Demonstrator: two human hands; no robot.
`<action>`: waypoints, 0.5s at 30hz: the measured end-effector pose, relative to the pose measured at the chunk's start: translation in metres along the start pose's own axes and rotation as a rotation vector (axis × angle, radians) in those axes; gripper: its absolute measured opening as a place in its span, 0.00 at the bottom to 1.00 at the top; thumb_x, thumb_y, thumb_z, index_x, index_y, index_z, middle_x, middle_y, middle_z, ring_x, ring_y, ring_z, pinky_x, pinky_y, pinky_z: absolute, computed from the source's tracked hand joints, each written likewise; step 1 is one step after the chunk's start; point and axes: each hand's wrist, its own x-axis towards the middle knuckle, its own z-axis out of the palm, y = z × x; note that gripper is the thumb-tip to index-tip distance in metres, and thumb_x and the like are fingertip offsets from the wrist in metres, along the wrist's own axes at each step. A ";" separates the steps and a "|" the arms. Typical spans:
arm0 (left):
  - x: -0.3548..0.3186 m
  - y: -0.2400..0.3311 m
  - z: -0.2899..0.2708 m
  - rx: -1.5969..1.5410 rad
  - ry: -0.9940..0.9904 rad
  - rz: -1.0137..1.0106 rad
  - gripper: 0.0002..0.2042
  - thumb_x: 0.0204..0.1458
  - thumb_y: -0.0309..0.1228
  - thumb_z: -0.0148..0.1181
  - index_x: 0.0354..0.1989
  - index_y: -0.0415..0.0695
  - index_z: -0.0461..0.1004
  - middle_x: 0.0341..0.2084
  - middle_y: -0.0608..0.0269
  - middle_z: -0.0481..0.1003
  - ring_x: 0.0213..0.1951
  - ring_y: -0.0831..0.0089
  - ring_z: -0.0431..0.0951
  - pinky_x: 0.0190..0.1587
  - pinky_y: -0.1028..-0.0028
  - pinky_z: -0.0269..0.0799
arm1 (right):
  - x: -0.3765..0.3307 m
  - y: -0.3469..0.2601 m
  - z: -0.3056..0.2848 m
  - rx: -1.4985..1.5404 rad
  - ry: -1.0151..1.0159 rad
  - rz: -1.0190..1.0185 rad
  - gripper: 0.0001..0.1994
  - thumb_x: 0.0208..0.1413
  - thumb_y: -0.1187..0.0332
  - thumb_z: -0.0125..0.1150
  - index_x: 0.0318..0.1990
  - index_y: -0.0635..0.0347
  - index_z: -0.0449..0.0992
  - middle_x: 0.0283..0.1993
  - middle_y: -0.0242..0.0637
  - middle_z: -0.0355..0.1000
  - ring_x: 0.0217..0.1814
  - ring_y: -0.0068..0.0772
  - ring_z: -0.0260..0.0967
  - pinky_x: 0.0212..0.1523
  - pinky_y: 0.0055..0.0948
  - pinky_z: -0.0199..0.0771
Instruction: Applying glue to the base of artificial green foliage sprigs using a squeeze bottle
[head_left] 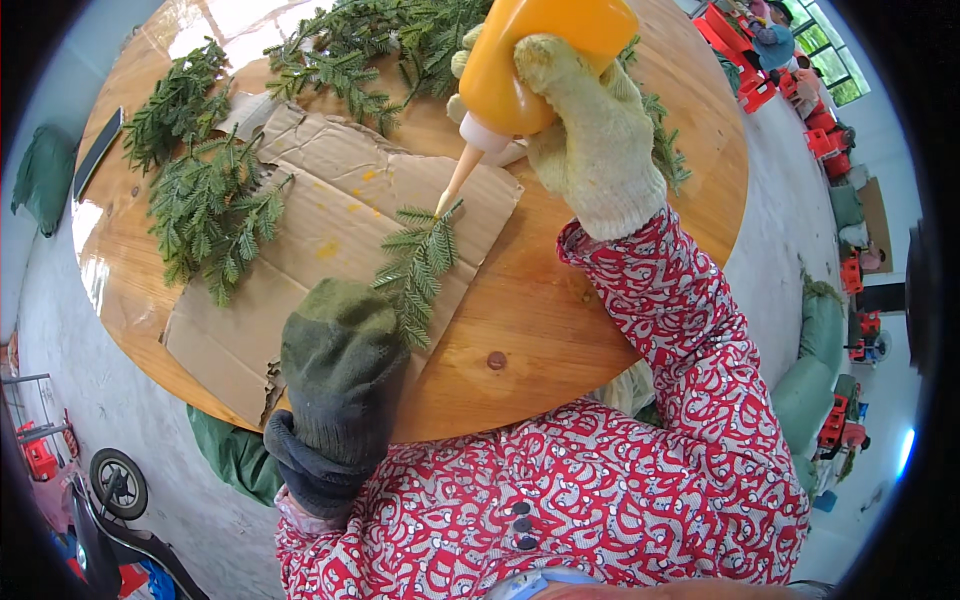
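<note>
My right hand [595,140], in a pale cream work glove, is wrapped round an orange squeeze bottle [505,75]. The bottle tilts downward, and its long, narrow nozzle meets the upper end of a green fir sprig [415,265]. My left hand [343,335], in a dark green and black glove, is closed at the sprig's left side; the glove hides its fingertips. Under the sprig lies a flattened piece of corrugated cardboard [230,320], marked with several orange-yellow smears.
The round wooden table [560,320] carries more fir sprigs: one bunch [215,215] left of the cardboard, another pile [400,45] at the far side. A dark flat strip [98,152] rests near the left rim. Beyond the table are a wheeled vehicle [118,483] and red crates [755,92].
</note>
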 end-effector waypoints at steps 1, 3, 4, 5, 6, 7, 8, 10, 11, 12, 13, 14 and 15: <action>0.000 0.000 0.000 -0.002 -0.003 0.002 0.14 0.39 0.23 0.63 0.39 0.39 0.78 0.44 0.50 0.76 0.48 0.47 0.74 0.53 0.54 0.68 | 0.000 -0.002 0.005 0.000 0.001 0.000 0.21 0.61 0.63 0.60 0.57 0.63 0.66 0.49 0.48 0.73 0.46 0.46 0.76 0.42 0.46 0.81; 0.000 0.001 -0.001 -0.004 -0.006 0.004 0.14 0.39 0.23 0.63 0.39 0.39 0.78 0.44 0.50 0.75 0.48 0.47 0.74 0.53 0.54 0.68 | -0.001 -0.010 0.017 0.120 0.127 0.035 0.10 0.61 0.72 0.59 0.48 0.64 0.72 0.35 0.40 0.74 0.27 0.30 0.68 0.24 0.30 0.68; 0.000 0.002 -0.001 -0.004 0.000 -0.005 0.14 0.39 0.23 0.63 0.39 0.39 0.78 0.44 0.50 0.75 0.48 0.47 0.74 0.53 0.54 0.68 | -0.001 -0.009 0.016 0.120 0.128 0.035 0.10 0.61 0.72 0.59 0.48 0.64 0.72 0.35 0.40 0.74 0.27 0.30 0.68 0.24 0.30 0.68; 0.000 0.003 -0.002 -0.003 0.005 -0.014 0.14 0.39 0.23 0.63 0.39 0.39 0.78 0.44 0.49 0.75 0.48 0.47 0.74 0.53 0.54 0.68 | -0.001 -0.007 0.014 0.122 0.105 0.024 0.10 0.61 0.72 0.59 0.47 0.64 0.72 0.35 0.40 0.74 0.26 0.30 0.68 0.23 0.30 0.66; 0.000 0.003 -0.002 -0.002 0.004 -0.013 0.14 0.39 0.23 0.63 0.39 0.39 0.78 0.44 0.49 0.75 0.48 0.47 0.74 0.53 0.54 0.68 | -0.001 -0.006 0.012 0.124 0.082 0.014 0.09 0.61 0.72 0.59 0.47 0.64 0.72 0.34 0.40 0.73 0.25 0.30 0.67 0.22 0.30 0.64; -0.001 0.003 -0.001 -0.012 0.011 -0.014 0.14 0.39 0.23 0.64 0.39 0.39 0.78 0.44 0.49 0.75 0.49 0.47 0.74 0.53 0.54 0.68 | 0.000 -0.006 0.009 0.125 0.083 0.014 0.09 0.61 0.72 0.59 0.47 0.64 0.72 0.34 0.40 0.73 0.25 0.30 0.67 0.22 0.30 0.64; -0.001 0.003 0.000 -0.025 0.017 -0.014 0.14 0.39 0.23 0.64 0.39 0.39 0.78 0.44 0.49 0.76 0.49 0.47 0.74 0.53 0.54 0.68 | 0.002 -0.007 0.004 0.193 -0.025 0.013 0.09 0.61 0.72 0.59 0.47 0.63 0.72 0.34 0.40 0.74 0.25 0.29 0.67 0.22 0.29 0.64; 0.002 0.006 -0.002 -0.033 0.004 -0.024 0.14 0.39 0.23 0.64 0.39 0.38 0.78 0.44 0.49 0.75 0.49 0.47 0.74 0.53 0.54 0.67 | 0.002 -0.007 0.001 0.260 -0.130 0.011 0.09 0.61 0.72 0.59 0.47 0.63 0.72 0.34 0.40 0.74 0.25 0.29 0.67 0.21 0.29 0.64; 0.003 0.007 -0.003 -0.037 -0.006 -0.037 0.14 0.40 0.23 0.64 0.39 0.38 0.78 0.44 0.49 0.75 0.49 0.47 0.74 0.53 0.54 0.67 | 0.002 -0.007 0.001 0.235 -0.078 0.034 0.09 0.61 0.71 0.59 0.46 0.63 0.72 0.34 0.40 0.74 0.24 0.29 0.67 0.21 0.29 0.64; 0.002 0.007 -0.003 -0.038 -0.007 -0.037 0.14 0.40 0.23 0.64 0.39 0.38 0.78 0.44 0.49 0.75 0.49 0.47 0.74 0.53 0.54 0.67 | 0.002 -0.007 0.001 0.211 -0.025 0.058 0.09 0.62 0.71 0.59 0.46 0.63 0.72 0.34 0.40 0.74 0.24 0.30 0.67 0.21 0.29 0.63; 0.002 0.008 -0.003 -0.027 -0.008 -0.040 0.14 0.40 0.22 0.63 0.39 0.38 0.78 0.44 0.49 0.75 0.49 0.47 0.74 0.53 0.54 0.67 | 0.003 -0.007 -0.001 0.211 -0.024 0.057 0.09 0.62 0.71 0.59 0.46 0.63 0.72 0.34 0.40 0.74 0.24 0.30 0.67 0.21 0.29 0.63; 0.001 0.009 -0.003 -0.016 -0.009 -0.042 0.14 0.40 0.22 0.63 0.39 0.38 0.78 0.44 0.49 0.75 0.49 0.47 0.74 0.53 0.54 0.67 | 0.004 -0.006 -0.004 0.230 -0.050 0.063 0.09 0.62 0.71 0.59 0.46 0.63 0.72 0.34 0.40 0.74 0.24 0.30 0.67 0.21 0.29 0.63; 0.001 0.009 -0.003 -0.017 -0.010 -0.040 0.14 0.40 0.22 0.63 0.39 0.38 0.78 0.44 0.49 0.75 0.49 0.47 0.74 0.53 0.54 0.67 | 0.004 -0.006 -0.006 0.249 -0.076 0.068 0.08 0.62 0.71 0.59 0.46 0.63 0.72 0.34 0.40 0.74 0.24 0.30 0.67 0.21 0.29 0.63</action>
